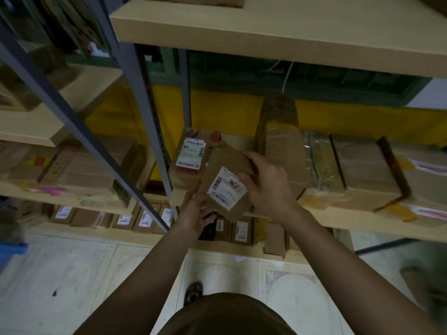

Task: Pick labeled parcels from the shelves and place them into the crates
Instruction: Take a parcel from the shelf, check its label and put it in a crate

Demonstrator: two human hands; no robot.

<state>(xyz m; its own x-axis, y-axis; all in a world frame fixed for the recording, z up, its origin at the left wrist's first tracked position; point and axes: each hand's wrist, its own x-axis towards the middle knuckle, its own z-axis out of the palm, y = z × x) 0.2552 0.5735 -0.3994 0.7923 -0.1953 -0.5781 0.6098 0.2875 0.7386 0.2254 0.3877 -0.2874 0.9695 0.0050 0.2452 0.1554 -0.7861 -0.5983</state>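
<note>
- The right hand (268, 187) is gripping the small parcel (217, 165) from its right side: thumb lying over the top face beside the label, fingers wrapping round the far edge.
- The left hand (193, 213) is curling round the parcel's lower left corner. Something dark is showing just under its fingers, and I cannot tell what it is.
- The parcel is hanging tilted in both hands, in front of the middle shelf (338, 221) and off its board, with the white label (227, 188) facing up.
- Just behind it, another labelled box (191, 160) is sitting on that shelf beside the grey upright (154, 131).
- Further right on the same board, a tall wrapped parcel (280, 131) is standing up and a run of taped cartons (362, 170) is lying flat, side by side and touching.
- On the bottom shelf, a row of little labelled boxes (145, 217) is standing packed edge to edge.
- At the far left edge — only a corner showing — a blue crate (12, 252) is sitting low by the floor, well apart from the held parcel; its inside is out of view, so I cannot tell its contents.
</note>
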